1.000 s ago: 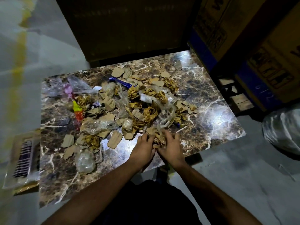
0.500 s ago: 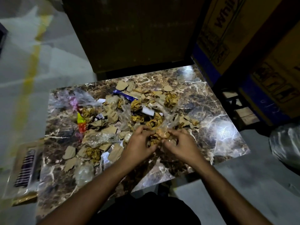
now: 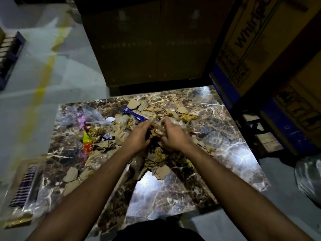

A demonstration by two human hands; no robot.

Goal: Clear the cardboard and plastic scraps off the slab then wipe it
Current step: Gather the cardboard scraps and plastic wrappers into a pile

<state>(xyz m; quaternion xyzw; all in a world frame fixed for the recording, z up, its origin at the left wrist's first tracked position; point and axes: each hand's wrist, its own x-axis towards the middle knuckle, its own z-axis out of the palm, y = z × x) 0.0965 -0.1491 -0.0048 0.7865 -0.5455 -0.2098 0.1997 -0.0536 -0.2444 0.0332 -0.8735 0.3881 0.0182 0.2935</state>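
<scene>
task early. both hands, left hand and right hand, curled round bunch of scraps at middle of slab. cardboard bits and blue wrapper litter slab left of and beyond hands (near-right corner bare). wiping not started; no cloth seen.

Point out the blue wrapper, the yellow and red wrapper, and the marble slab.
blue wrapper (image 3: 135, 115), head view, middle of its strip.
yellow and red wrapper (image 3: 86, 141), head view, where yellow meets red.
marble slab (image 3: 231, 150), head view, bare patch right of the scraps.
</scene>
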